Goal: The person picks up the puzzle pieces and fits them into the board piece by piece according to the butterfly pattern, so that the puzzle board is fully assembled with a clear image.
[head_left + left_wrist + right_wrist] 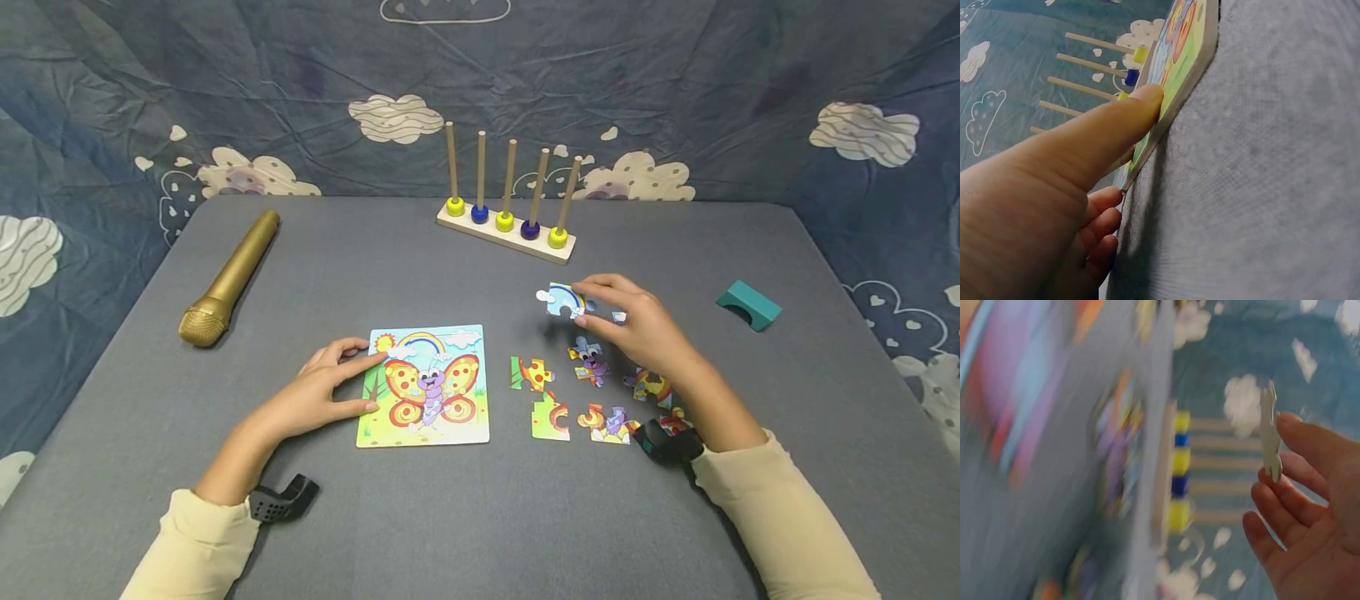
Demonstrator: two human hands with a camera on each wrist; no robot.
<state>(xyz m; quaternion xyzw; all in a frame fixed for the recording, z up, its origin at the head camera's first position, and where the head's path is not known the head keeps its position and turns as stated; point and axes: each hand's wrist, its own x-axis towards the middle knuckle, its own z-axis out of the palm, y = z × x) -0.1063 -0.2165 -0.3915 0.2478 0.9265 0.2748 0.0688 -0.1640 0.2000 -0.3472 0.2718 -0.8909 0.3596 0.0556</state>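
Note:
A square butterfly puzzle board (472,425) lies on the grey table, showing a sun, a rainbow and a smiling butterfly. My left hand (330,392) rests on its left side, index finger on the picture and thumb on the lower left edge; in the left wrist view the thumb (1116,128) presses the board's face. My right hand (633,321) pinches a rainbow jigsaw piece (561,298) between thumb and fingers, raised above the table. From the right wrist, that piece shows edge-on. Several loose jigsaw pieces (551,418) lie below the right hand, some partly hidden by the forearm.
A wooden peg stand (506,238) with yellow and blue beads stands at the back. A gold microphone (232,279) lies at the left, and a teal arch block (752,305) at the right. Behind the table hangs a blue cloud-patterned cloth (300,92).

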